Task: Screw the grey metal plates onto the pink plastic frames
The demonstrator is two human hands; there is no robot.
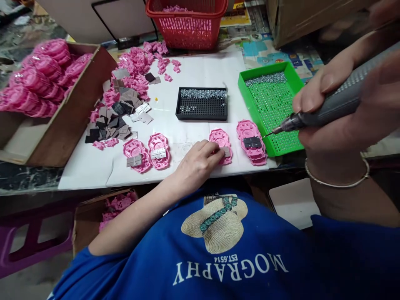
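Observation:
My right hand (337,104) is wrapped round a grey electric screwdriver (337,100), its thin bit pointing down-left beside the green tray's near left wall. With bent fingers, my left hand (200,160) rests on a pink plastic shell (219,137) and presses at a small grey plate (225,151) on it; the fingertips are partly hidden. Right of it lies a stack of pink shells (246,129), topped by a dark plate (251,142). Two more pink shells lie to the left, one with a grey plate (134,161), the other with a silvery plate (158,153).
A black perforated tray (202,114) and a green perforated tray (271,112) hold small screws. Loose plates (112,121) and pink parts (134,62) are heaped at left. A cardboard box (75,108) holds pink shells; a red basket (187,29) stands behind.

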